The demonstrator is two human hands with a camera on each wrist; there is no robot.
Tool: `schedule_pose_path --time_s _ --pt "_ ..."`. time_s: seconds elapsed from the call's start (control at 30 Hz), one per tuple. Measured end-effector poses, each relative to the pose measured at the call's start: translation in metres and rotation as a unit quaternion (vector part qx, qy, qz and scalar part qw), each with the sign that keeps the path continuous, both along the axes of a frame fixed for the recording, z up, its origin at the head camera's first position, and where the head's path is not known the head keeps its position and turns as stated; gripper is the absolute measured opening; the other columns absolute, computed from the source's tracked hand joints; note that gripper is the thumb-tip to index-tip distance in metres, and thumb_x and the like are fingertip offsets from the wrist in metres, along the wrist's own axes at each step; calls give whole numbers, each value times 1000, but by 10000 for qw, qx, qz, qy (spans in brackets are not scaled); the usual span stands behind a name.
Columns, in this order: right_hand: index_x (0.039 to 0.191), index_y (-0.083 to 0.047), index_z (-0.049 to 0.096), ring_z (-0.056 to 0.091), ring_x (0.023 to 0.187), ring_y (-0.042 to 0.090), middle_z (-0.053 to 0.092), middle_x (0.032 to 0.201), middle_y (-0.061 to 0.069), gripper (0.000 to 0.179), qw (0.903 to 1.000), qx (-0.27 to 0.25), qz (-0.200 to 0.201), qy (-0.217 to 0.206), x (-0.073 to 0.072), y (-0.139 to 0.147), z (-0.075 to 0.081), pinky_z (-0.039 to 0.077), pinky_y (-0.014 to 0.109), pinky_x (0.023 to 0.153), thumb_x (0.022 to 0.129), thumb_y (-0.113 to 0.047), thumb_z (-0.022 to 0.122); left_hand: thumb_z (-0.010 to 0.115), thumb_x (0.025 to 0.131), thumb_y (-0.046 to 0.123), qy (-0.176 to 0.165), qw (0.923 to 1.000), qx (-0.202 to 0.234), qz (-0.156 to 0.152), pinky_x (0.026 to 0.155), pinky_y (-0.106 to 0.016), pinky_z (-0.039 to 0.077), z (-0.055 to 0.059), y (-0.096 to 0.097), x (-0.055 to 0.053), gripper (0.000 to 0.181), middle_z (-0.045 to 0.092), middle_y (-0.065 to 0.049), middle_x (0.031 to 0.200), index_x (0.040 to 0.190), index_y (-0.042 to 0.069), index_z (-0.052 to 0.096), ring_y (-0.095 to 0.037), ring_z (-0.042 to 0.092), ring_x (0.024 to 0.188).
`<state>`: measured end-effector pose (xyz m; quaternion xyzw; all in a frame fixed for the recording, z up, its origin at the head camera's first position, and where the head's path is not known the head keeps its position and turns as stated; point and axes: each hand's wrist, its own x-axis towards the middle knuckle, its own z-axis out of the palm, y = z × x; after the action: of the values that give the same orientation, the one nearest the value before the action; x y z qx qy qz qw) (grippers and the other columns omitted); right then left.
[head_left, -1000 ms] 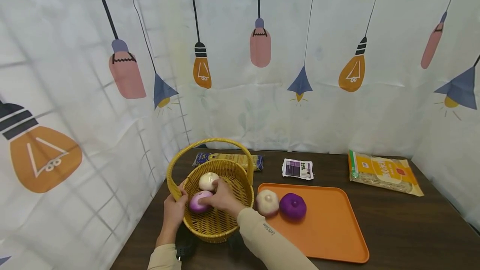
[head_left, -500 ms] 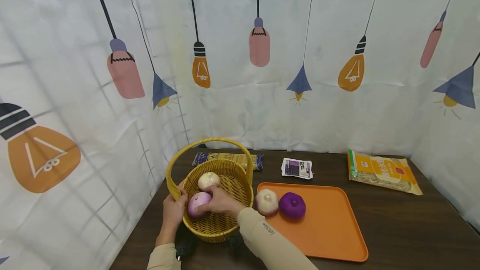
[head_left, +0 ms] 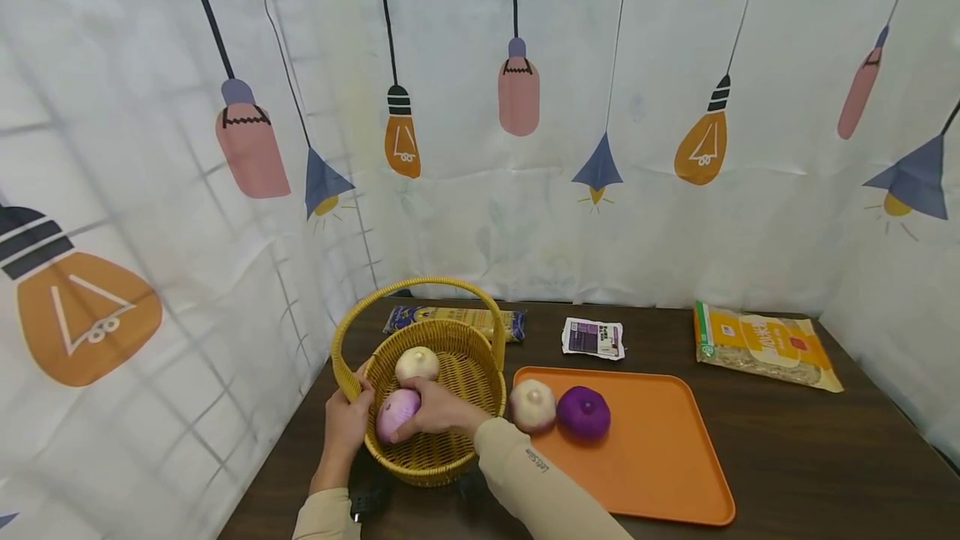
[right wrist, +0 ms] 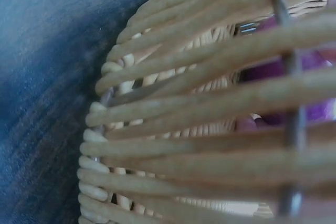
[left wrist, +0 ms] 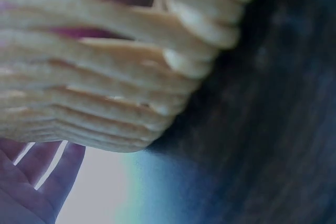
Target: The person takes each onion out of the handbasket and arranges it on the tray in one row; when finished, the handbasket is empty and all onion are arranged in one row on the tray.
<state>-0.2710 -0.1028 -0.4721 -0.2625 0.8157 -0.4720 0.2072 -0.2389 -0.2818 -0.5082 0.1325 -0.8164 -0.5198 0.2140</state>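
Note:
In the head view, a yellow wicker basket [head_left: 491, 390] with a tall hoop handle stands on the left of the table. My left hand [head_left: 347, 422] grips its left rim beside the foot of the handle; in the left wrist view some fingers [left wrist: 62, 174] lie against the woven outside. Inside the basket, my right hand [head_left: 438, 409] holds a light purple onion [head_left: 396, 415] near the left wall. A whitish onion [head_left: 417, 364] lies just behind it. Through the weave in the right wrist view, purple onion skin [right wrist: 268, 72] shows, while the right fingers are mostly hidden.
Right of the basket is an orange tray [head_left: 656, 457] bearing a white bulb [head_left: 533, 405] and a dark purple one [head_left: 583, 412] at its left. Behind are a blue-and-yellow packet [head_left: 480, 317], a small white-and-purple sachet [head_left: 593, 337] and a yellow bag [head_left: 768, 346].
My right hand's fingers have shifted off the whitish onion and farther round the light purple onion, which has turned and moved slightly toward me. The left hand keeps its place on the basket.

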Motion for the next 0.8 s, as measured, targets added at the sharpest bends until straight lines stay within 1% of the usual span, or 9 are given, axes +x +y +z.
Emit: schedule_pose_path --time_s 0.07,0.23,0.3,0.4,0.5,0.57,0.67,0.73,0.8 --pt "141 -7 46 58 102 12 60 119 1 85 10000 -29 11 16 1 2 1 47 31 91 69 -23 88 52 90 8 1 10000 14 -15 67 -29 41 0 0 0 6 59 -17 92 89 4 56 -27 54 86" --pt "140 -7 47 57 104 12 59 121 1 83 9998 -99 24 161 0 11 8 47 30 89 70 -27 87 52 90 7 -18 10000 55 8 62 -30 40 0 0 1 5 54 -12 81 89 4 56 -24 52 74" --pt "140 -8 47 57 104 13 59 122 2 81 9996 -74 26 284 -1 15 10 47 30 89 72 -29 85 52 90 7 -32 10000 62 26 60 -31 39 0 0 1 5 49 -9 74 88 4 56 -22 49 68" --pt "142 -8 45 56 106 13 57 126 4 80 9993 -125 13 361 -2 22 12 48 30 89 76 -33 81 52 90 7 -43 10000 2 20 60 -31 38 0 0 0 5 47 -6 71 88 4 56 -21 48 67" --pt "145 -8 42 56 110 14 55 130 4 81 9992 -234 -35 319 -2 28 13 48 32 90 79 -37 79 52 90 7 -49 10000 -41 22 63 -32 38 0 0 0 5 49 -7 73 89 5 56 -22 49 70" --pt "146 -9 41 56 111 15 54 131 4 82 9991 -327 -96 234 -1 33 13 48 34 91 79 -38 79 52 90 7 -77 10000 -53 18 64 -32 38 0 0 0 6 49 -7 73 89 4 56 -23 49 72" --pt "145 -9 42 55 112 16 53 131 3 83 9988 -379 -221 231 0 41 14 47 35 91 77 -39 79 50 91 8 -138 9999 -62 -4 66 -33 37 0 0 0 7 49 -11 75 90 4 56 -26 50 74" --pt "143 -9 42 55 111 17 53 130 3 82 9983 -452 -283 212 1 45 13 48 36 90 76 -38 80 49 92 8 -155 9999 -70 -24 68 -34 37 1 0 0 7 55 -13 83 90 4 55 -26 51 79" --pt "141 -11 43 54 110 17 52 128 2 80 9977 -529 -360 202 2 49 14 48 36 89 74 -37 81 49 92 8 -164 9998 -80 -49 69 -35 38 2 0 1 7 57 -17 90 91 4 55 -28 51 81"
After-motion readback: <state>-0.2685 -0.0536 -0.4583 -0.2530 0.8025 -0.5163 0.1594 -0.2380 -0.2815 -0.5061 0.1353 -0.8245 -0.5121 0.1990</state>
